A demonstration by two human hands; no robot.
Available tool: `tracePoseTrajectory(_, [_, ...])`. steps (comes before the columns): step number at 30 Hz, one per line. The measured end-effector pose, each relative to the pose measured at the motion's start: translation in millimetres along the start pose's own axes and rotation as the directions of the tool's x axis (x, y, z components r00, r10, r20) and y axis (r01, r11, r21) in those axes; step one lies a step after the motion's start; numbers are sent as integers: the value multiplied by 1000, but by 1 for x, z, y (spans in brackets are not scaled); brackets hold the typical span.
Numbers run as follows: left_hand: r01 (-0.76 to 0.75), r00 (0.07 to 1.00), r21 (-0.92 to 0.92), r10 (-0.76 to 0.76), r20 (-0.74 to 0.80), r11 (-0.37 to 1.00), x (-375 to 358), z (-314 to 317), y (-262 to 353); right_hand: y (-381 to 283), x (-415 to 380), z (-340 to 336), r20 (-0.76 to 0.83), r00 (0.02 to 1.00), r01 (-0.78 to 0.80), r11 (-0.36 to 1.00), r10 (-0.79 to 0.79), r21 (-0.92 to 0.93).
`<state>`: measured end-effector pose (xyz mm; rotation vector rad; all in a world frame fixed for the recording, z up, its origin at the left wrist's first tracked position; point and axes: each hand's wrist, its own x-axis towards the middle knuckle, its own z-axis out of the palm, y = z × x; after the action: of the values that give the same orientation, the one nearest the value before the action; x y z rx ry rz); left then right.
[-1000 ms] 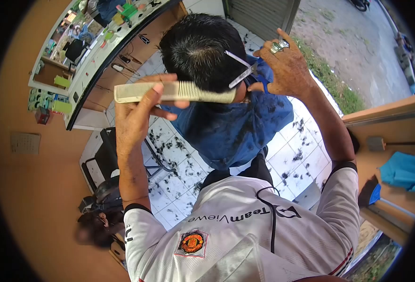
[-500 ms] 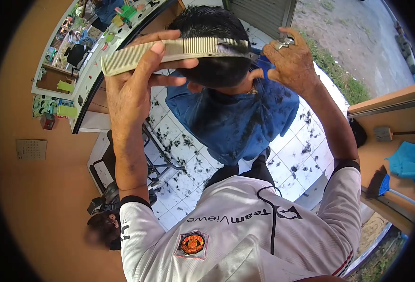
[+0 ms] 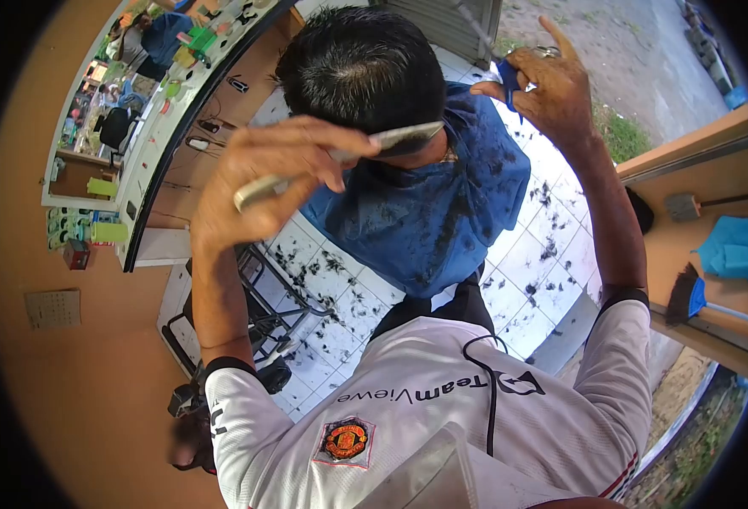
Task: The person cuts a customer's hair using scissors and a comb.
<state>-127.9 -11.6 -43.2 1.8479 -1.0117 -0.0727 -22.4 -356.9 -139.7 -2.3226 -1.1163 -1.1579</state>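
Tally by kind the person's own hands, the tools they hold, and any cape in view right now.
Hands: 2 (left hand, right hand)
Combs: 1 (pale comb, in the left hand)
Scissors: 1 pair (blue-handled scissors, in the right hand)
Capes: 1 (blue cape)
Total: 5

Left hand (image 3: 264,182): raised at left, closed in a grip, slightly blurred
Left fingers (image 3: 306,142): stretched toward the right
Left wrist (image 3: 214,242): almost in line with the forearm
Left forearm (image 3: 221,301): bare, rising from near to far
Right hand (image 3: 552,93): raised at far right, farther off than the left, well apart from it, also gripping
Raised right finger (image 3: 558,39): extended toward the far side, others curled
Right thumb (image 3: 486,89): pointing left
Right forearm (image 3: 618,216): bare, slanting from near right to far left
Upper arms (image 3: 613,373): sleeved, spread to both sides
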Motion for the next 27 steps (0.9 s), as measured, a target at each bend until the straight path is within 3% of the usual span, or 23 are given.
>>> tracePoseTrajectory(2, [-21,995,347,-15,101,937,-4,9,13,-8,-2,4,98,993,-69,997,71,-28])
tracePoseTrajectory(3, [-27,994,343,-10,106,939,-5,13,14,-16,2,5,148,981,-117,992,122,-42])
tracePoseTrajectory(5, [121,993,344,-116,-35,931,-7,19,16,-18,-2,11,59,997,-49,998,51,-37])
tracePoseTrajectory(6, [114,993,344,-111,-28,932,-7,21,17,-14,-15,17,156,984,-93,995,89,18])
tracePoseTrajectory(7, [278,955,193,-248,-165,941,-8,24,18,-13,-25,23,253,960,-142,987,120,70])
tracePoseTrajectory(9, [521,760,-167,-544,-355,837,-10,25,20,-21,-25,22,255,957,-162,985,141,64])
tracePoseTrajectory(12, [382,783,-179,-420,-459,907,1,20,22,-44,-5,14,93,995,-28,1000,28,1])
tracePoseTrajectory(14, [239,771,-174,-295,-565,955,13,26,25,-54,-4,16,102,994,-35,999,35,6])
tracePoseTrajectory(17, [231,791,-191,-299,-534,954,24,27,26,-51,-8,14,113,994,-4,999,9,-45])
tracePoseTrajectory(22, [245,775,-121,-270,-571,962,30,24,25,-39,1,6,-12,994,112,992,-113,-61])
tracePoseTrajectory(24, [112,869,-225,-205,-450,968,29,9,19,-38,-3,4,-23,998,53,998,-54,-43])
tracePoseTrajectory(25, [-86,899,-306,-59,-434,948,26,-2,1,-38,-3,2,-35,999,-7,1000,6,-29])
tracePoseTrajectory(27, [-282,931,176,313,-185,943,27,-43,-21,-43,13,-17,-85,996,-34,997,28,-69])
